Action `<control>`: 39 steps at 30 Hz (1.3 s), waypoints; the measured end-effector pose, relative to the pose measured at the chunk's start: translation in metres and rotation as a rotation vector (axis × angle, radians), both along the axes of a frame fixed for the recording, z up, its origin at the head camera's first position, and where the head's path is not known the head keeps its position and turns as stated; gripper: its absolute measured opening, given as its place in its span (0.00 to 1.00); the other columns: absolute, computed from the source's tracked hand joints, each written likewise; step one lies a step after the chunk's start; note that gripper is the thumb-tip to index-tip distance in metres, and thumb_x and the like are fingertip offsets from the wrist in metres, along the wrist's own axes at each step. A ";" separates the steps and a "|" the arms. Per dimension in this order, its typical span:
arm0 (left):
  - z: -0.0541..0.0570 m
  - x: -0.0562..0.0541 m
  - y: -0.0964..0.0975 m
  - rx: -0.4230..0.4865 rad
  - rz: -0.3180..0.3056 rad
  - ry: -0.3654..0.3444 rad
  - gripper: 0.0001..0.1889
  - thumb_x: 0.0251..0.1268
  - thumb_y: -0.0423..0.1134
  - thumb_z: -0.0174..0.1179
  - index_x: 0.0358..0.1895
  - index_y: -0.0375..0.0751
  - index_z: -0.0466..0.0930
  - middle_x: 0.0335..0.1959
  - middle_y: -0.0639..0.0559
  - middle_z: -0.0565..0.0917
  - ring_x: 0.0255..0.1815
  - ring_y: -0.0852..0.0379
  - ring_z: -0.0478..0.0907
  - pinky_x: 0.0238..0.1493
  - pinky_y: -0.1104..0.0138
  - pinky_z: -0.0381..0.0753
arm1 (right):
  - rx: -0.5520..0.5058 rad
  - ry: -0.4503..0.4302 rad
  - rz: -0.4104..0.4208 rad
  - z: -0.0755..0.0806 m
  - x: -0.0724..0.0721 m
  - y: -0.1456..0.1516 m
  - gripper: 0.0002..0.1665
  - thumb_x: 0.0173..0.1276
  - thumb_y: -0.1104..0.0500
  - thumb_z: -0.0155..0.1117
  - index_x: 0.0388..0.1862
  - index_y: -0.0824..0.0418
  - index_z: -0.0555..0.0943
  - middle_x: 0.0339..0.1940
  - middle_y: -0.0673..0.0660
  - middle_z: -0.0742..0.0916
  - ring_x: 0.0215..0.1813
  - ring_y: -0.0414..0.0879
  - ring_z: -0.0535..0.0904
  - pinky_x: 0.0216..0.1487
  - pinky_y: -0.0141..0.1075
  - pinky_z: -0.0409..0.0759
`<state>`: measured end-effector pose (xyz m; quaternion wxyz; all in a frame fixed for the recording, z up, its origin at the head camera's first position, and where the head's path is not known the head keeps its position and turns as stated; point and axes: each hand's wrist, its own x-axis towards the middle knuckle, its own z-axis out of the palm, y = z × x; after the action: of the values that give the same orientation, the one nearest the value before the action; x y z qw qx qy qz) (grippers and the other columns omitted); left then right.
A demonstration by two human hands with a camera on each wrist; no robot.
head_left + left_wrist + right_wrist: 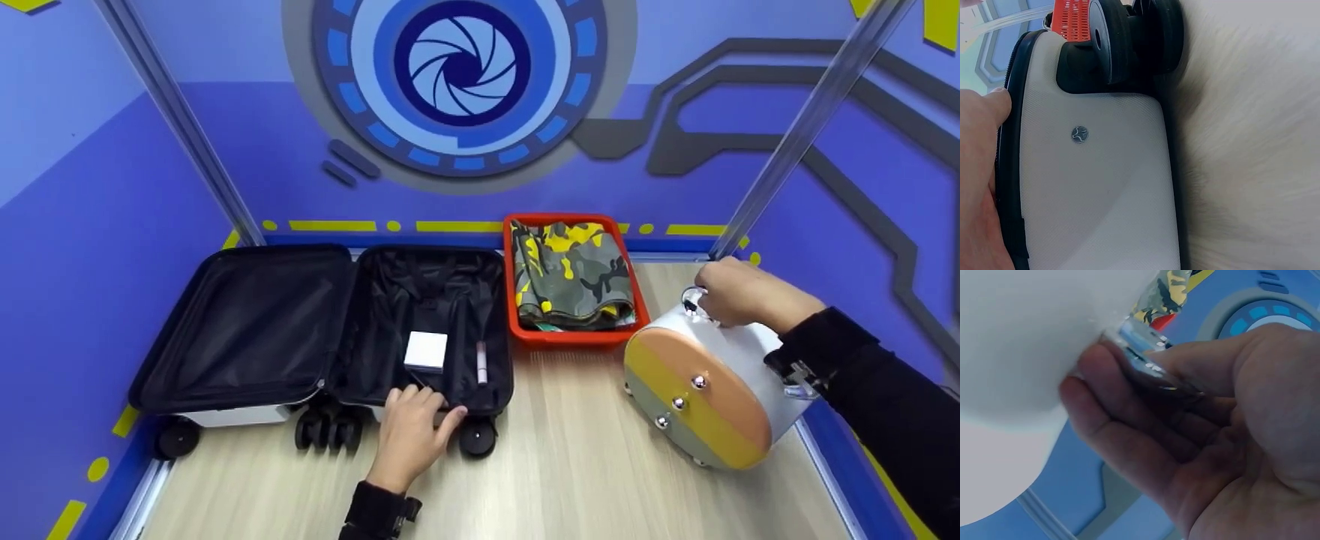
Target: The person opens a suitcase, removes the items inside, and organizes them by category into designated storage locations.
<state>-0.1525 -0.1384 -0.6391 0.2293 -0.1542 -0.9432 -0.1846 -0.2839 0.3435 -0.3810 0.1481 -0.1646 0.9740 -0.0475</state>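
My right hand (746,292) grips the chrome handle (1148,365) of a white oval case (750,345), fingers curled around the metal. The case is tilted, its orange, yellow and green striped face with chrome knobs turned towards me. At the open suitcase (341,330), my left hand (412,431) lies over the front rim of the right half, fingers reaching inside and thumb along the edge. The left wrist view shows the thumb at the black rim (1013,163), beside the pale shell. Inside lie a small white square box (426,350) and a slim pink tube (481,363).
A red basket (574,339) holding folded camouflage cloth (574,274) stands between the suitcase and the case. Black wheels (478,437) stick out from the suitcase's front. Blue panels (247,150) with metal corner posts enclose the wooden table (555,465) at the back and sides.
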 end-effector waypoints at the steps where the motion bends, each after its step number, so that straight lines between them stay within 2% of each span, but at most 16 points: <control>1: 0.000 0.000 0.000 -0.001 0.000 -0.002 0.19 0.74 0.62 0.70 0.35 0.51 0.88 0.31 0.57 0.85 0.34 0.53 0.74 0.45 0.59 0.65 | -0.001 -0.009 -0.006 0.001 0.000 -0.002 0.09 0.74 0.63 0.64 0.33 0.64 0.87 0.27 0.55 0.85 0.32 0.51 0.81 0.34 0.43 0.81; 7: 0.001 0.000 -0.001 -0.009 -0.004 0.006 0.20 0.75 0.62 0.69 0.36 0.50 0.89 0.31 0.56 0.85 0.34 0.53 0.75 0.45 0.59 0.65 | -0.065 -0.090 -0.032 0.004 0.001 -0.009 0.09 0.71 0.65 0.62 0.30 0.64 0.85 0.22 0.54 0.89 0.25 0.44 0.89 0.29 0.37 0.85; 13: 0.001 0.000 -0.003 -0.016 -0.001 0.008 0.20 0.75 0.63 0.68 0.36 0.50 0.89 0.32 0.56 0.85 0.35 0.52 0.75 0.46 0.58 0.66 | -0.151 -0.170 -0.088 0.004 0.004 -0.018 0.08 0.72 0.66 0.61 0.35 0.68 0.85 0.24 0.58 0.91 0.24 0.45 0.91 0.28 0.39 0.90; 16: 0.000 0.000 -0.003 -0.017 0.002 -0.002 0.20 0.75 0.63 0.68 0.36 0.50 0.88 0.32 0.57 0.85 0.35 0.52 0.75 0.46 0.58 0.66 | -0.173 -0.188 -0.109 0.002 0.004 -0.021 0.09 0.72 0.68 0.61 0.43 0.73 0.85 0.29 0.63 0.92 0.24 0.45 0.91 0.29 0.41 0.91; 20: -0.001 0.001 -0.001 -0.017 0.003 -0.012 0.20 0.75 0.63 0.69 0.36 0.50 0.88 0.32 0.56 0.85 0.35 0.53 0.75 0.46 0.59 0.66 | -0.185 -0.232 -0.109 0.002 0.002 -0.021 0.21 0.72 0.70 0.59 0.61 0.77 0.82 0.44 0.74 0.90 0.24 0.44 0.91 0.30 0.43 0.92; 23: -0.001 0.001 0.000 -0.018 0.001 -0.015 0.21 0.76 0.63 0.68 0.37 0.49 0.89 0.32 0.56 0.85 0.35 0.53 0.74 0.46 0.59 0.65 | -0.173 -0.280 -0.096 0.004 0.000 -0.021 0.25 0.72 0.71 0.58 0.66 0.78 0.80 0.49 0.77 0.88 0.25 0.45 0.91 0.31 0.44 0.92; 27: -0.002 0.002 0.000 -0.016 -0.003 -0.013 0.21 0.76 0.63 0.68 0.37 0.48 0.89 0.32 0.56 0.85 0.35 0.53 0.74 0.45 0.59 0.64 | -0.166 -0.331 -0.083 0.006 -0.004 -0.022 0.25 0.73 0.71 0.57 0.67 0.79 0.79 0.44 0.72 0.90 0.26 0.45 0.92 0.31 0.43 0.92; 31: -0.001 0.002 0.000 -0.009 -0.004 -0.019 0.21 0.75 0.62 0.69 0.37 0.48 0.89 0.32 0.56 0.85 0.35 0.52 0.74 0.46 0.59 0.64 | -0.177 -0.368 -0.089 0.008 -0.006 -0.024 0.24 0.74 0.70 0.56 0.67 0.76 0.79 0.42 0.69 0.89 0.28 0.45 0.92 0.33 0.43 0.93; 34: -0.001 0.001 0.000 -0.004 -0.005 -0.017 0.20 0.74 0.61 0.70 0.36 0.48 0.89 0.31 0.55 0.84 0.34 0.52 0.74 0.45 0.59 0.64 | -0.182 -0.387 -0.096 0.009 -0.007 -0.026 0.24 0.74 0.70 0.55 0.67 0.72 0.79 0.41 0.68 0.89 0.28 0.46 0.93 0.34 0.44 0.93; 39: 0.000 0.000 0.000 -0.009 -0.006 -0.006 0.20 0.74 0.61 0.70 0.36 0.47 0.90 0.31 0.54 0.85 0.34 0.51 0.74 0.44 0.58 0.65 | -0.198 -0.407 -0.122 0.009 -0.007 -0.031 0.23 0.74 0.69 0.53 0.65 0.72 0.79 0.34 0.64 0.91 0.28 0.47 0.93 0.34 0.44 0.93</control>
<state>-0.1523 -0.1381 -0.6387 0.2252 -0.1575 -0.9442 -0.1816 -0.2905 0.3126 -0.3723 0.3213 -0.1063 0.9229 -0.1837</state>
